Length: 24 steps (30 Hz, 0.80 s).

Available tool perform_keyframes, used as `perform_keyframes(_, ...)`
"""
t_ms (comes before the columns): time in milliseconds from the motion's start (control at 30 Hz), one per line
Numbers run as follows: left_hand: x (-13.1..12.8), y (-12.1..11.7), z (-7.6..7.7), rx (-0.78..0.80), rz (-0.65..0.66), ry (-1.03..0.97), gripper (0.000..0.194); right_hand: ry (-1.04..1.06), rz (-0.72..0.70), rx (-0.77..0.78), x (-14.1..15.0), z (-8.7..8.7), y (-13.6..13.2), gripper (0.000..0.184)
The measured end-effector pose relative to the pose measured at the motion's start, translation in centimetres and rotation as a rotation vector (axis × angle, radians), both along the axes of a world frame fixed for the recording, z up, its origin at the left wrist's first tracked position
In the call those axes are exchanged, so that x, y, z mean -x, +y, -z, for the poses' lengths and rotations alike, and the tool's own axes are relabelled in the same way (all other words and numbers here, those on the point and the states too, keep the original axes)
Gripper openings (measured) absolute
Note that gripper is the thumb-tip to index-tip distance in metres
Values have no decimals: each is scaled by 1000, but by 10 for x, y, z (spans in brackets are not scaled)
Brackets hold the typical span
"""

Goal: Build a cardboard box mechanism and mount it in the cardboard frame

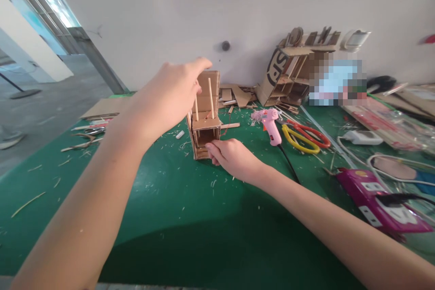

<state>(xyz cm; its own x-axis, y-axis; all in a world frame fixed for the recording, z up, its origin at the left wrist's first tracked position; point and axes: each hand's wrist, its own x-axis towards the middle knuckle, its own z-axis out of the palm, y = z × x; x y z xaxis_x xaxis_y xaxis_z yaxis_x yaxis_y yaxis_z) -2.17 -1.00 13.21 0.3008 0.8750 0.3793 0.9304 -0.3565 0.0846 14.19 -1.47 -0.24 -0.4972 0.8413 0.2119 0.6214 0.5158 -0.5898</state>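
Observation:
A small brown cardboard model (208,120) stands on the green table. It has a tall back panel, a middle shelf and an open box-like space below. Two thin wooden sticks (210,97) rise from the shelf. My left hand (178,93) is at the model's upper left, its index finger stretched over the top and its thumb bent by the left stick. Its other fingers are hidden, and whether it also touches that stick I cannot tell. With thumb and curled fingers, my right hand (233,156) pinches the lower right front edge of the model.
Right of the model lie a pink glue gun (270,124), scissors with red and yellow handles (301,138) and a purple power strip (377,199). A larger cardboard structure (285,70) stands by the wall. Wood scraps (90,133) lie at left; small shavings dot the table.

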Motion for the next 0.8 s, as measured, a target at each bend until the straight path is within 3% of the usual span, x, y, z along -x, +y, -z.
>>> perform_keyframes(600, -1, 0, -1, 7, 1, -15, 50, -49, 12, 5, 1, -6, -2, 36)
perform_keyframes(800, -1, 0, -1, 9, -22, -2, 50, -84, 2, 76, 13, -10, -5, 35)
